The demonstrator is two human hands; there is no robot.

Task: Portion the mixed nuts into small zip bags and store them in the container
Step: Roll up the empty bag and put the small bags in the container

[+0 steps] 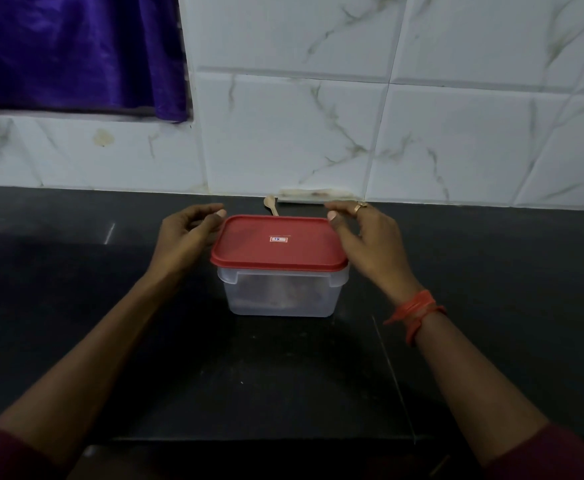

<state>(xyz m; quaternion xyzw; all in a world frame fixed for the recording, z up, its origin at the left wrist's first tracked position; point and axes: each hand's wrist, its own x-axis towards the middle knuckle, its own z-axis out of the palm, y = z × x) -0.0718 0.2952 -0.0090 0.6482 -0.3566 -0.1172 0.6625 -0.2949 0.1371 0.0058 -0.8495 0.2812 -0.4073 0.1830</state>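
Loosely curved, the left grip (pixel 186 237) hangs at the left end of a rounded red plastic lid (pixel 278 258). Its fingers bend around nothing, and its thumb tip is just beside the lid's far left corner; whether it touches is hard to tell. The right grip (pixel 370 237) mirrors it at the other end, with relaxed fingers that hold nothing and the thumb tip at the lid's far right corner. A gold-coloured ring (pixel 359 206) sits on one right finger, and a bundle of orange-red thread bands (pixel 416 311) wraps the right wrist. Dark maroon sleeves (pixel 3 452) show at the bottom corners.

The lid lies flat on a clear rectangular plastic container (pixel 280 296), which stands upright between the two grips near the middle of the black stone surface (pixel 76 289). Something reddish-brown shows dimly through the cloudy wall, too faint to identify. A small white and red sticker (pixel 279 239) marks the lid's centre.

Behind the container a small pale wooden spoon (pixel 270 204) lies on the surface, bowl toward the wall, its handle partly hidden by the lid. Just right of it, against the foot of the wall, lies a flat whitish packet (pixel 318 196), too blurred to make out. The wall is white marble-patterned tile (pixel 456 133), and a purple curtain (pixel 76 53) hangs at upper left.
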